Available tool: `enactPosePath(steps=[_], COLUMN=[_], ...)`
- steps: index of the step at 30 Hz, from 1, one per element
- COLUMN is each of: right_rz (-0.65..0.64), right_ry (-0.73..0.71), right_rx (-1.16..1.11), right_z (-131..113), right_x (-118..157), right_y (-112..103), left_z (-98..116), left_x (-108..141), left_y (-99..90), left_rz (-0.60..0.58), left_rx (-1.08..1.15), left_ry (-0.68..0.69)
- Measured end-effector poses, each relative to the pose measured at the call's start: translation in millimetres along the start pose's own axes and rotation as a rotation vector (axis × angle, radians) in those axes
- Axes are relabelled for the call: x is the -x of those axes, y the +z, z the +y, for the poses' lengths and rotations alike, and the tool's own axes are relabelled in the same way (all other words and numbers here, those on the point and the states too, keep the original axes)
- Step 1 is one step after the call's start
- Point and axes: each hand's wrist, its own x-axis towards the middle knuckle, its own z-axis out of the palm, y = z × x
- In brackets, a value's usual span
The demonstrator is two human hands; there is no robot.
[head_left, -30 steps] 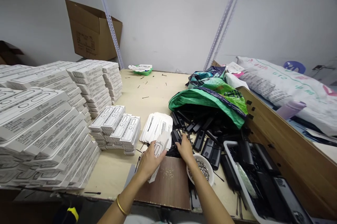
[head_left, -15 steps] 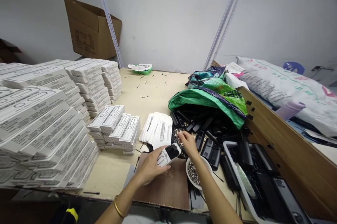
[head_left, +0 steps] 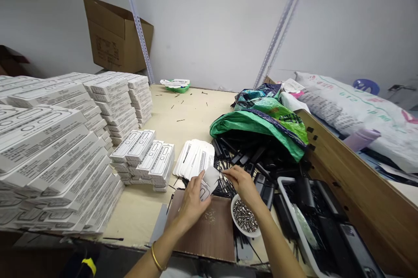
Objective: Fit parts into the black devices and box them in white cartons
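Over the brown board's [head_left: 209,239] far edge, the left grip [head_left: 192,202] wraps a white printed carton [head_left: 204,192], its long axis slanting away rightward, flap end nearest the right grip [head_left: 242,182], whose fingertips bunch just beside; whether they pinch anything, I cannot tell.

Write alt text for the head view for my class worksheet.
The left hand holds a white box by a brown board; the right hand is beside it, near a bowl of metal bits. Stacked boxes stand left, black cases lie right.
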Motion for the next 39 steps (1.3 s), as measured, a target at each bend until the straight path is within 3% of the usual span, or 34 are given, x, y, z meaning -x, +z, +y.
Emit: enactPosePath(steps=[3, 7, 9, 14, 19, 21, 24, 28, 32, 35, 39], right_rz=[-0.082, -0.202, -0.2, -0.053, -0.107, -0.033, 0.12, 0.133, 0.274, 0.242, 0.295], right_ry=[-0.238, -0.396, -0.419, -0.346, -0.439, -0.386, -0.158, 0.04, -0.015, -0.175, -0.073], right_rx=[0.217, 0.354, 0.349, 0.275, 0.14, -0.007, -0.205, -0.428, -0.4, -0.353, -0.389], right_z=[-21.4, -40.1, -43.0, -41.9, -41.0, -36.7, -26.7, -23.4, -40.5, -52.1, -52.0], right_x=[10.2, 17.8, 20.1, 23.3, 23.5, 21.4, 14.8, 9.2, 20.5, 29.8, 26.9], right_y=[-12.9, -12.3, -9.6, -10.8, -7.4, -2.7, 10.5, 42.4, 70.3, 74.6, 69.9], left_z=[3.3, 3.0, 2.4, 3.1, 3.1, 3.0, 4.5, 8.8, 11.3, 13.0, 15.6], left_x=[1.2, 3.0, 3.4, 3.9, 3.4, 3.6, 5.2, 7.5, 8.4, 8.0, 5.1], left_y=[-2.5, -3.8, -3.7, -2.8, -0.3, 0.1, 1.0, 4.7, 7.6, 7.4, 6.8], left_rz=[-0.022, -0.026, -0.019, -0.001, 0.025, 0.062, 0.06, -0.01, 0.048, 0.044, 0.039], left_rx=[-0.088, -0.097, -0.08, -0.057, 0.02, 0.092, 0.202, 0.278, 0.387, 0.455, 0.434], left_ry=[0.008, 0.044, 0.062, 0.093, 0.138, 0.148, 0.134, 0.1, 0.035, -0.021, -0.028])
